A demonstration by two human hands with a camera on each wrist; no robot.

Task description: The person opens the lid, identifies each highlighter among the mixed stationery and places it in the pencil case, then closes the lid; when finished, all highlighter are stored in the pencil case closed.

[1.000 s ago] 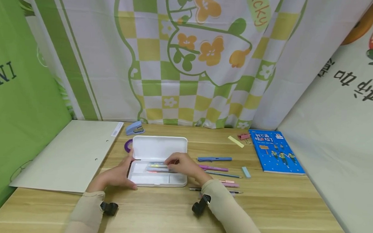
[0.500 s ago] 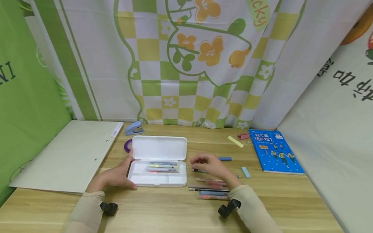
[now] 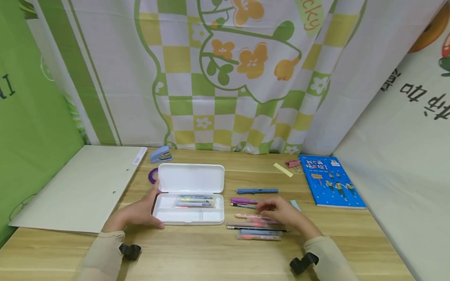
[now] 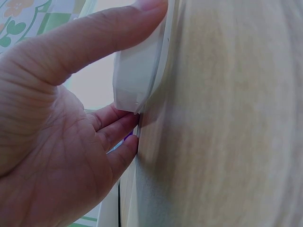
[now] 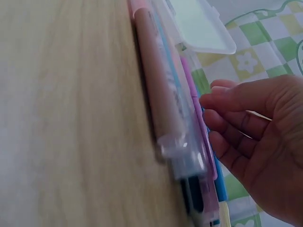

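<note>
Pens [image 3: 255, 225] lie right of case [image 3: 190, 193]; book [image 3: 330, 181] far right.

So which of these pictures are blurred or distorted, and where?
Head view: sharp in the middle, only the right hand slightly smeared, wide lens bending the edges. Left wrist view: wooden table soft. Right wrist view: pens close and blurred, the white pencil case clearer.
</note>
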